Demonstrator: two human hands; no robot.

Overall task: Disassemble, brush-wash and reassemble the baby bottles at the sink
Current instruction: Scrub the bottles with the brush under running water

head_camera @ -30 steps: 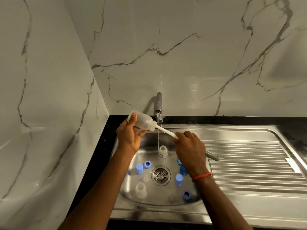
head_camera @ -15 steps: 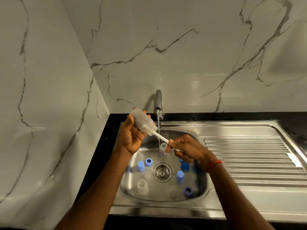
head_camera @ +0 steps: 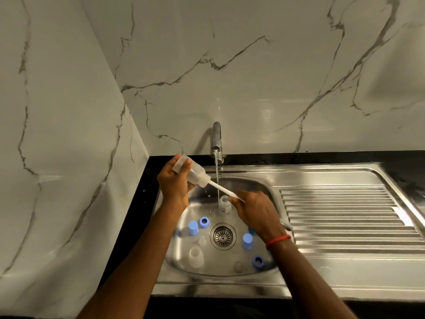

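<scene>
My left hand (head_camera: 173, 184) grips a clear baby bottle (head_camera: 195, 172), tilted with its mouth to the right, above the sink's back left corner. My right hand (head_camera: 255, 208) holds the white handle of a bottle brush (head_camera: 224, 191); the brush head is inside the bottle. A second clear bottle (head_camera: 224, 204) stands upright in the basin under the running water. A third clear bottle (head_camera: 196, 256) stands at the front left. Several blue caps and rings lie around the drain, such as a cap (head_camera: 193, 227), a ring (head_camera: 204, 222), a cap (head_camera: 247, 241) and a ring (head_camera: 258, 261). Clear teats (head_camera: 238, 266) lie near them.
The tap (head_camera: 216, 139) on the back wall runs a thin stream into the steel sink (head_camera: 264, 187). The drain (head_camera: 222, 236) is in the basin's middle. A ribbed draining board (head_camera: 345, 217) extends right. Black countertop (head_camera: 147, 199) borders marble walls at the left and back.
My right hand has shifted along the brush handle and back right, working the brush in the bottle. The left hand keeps the bottle in about the same place.
</scene>
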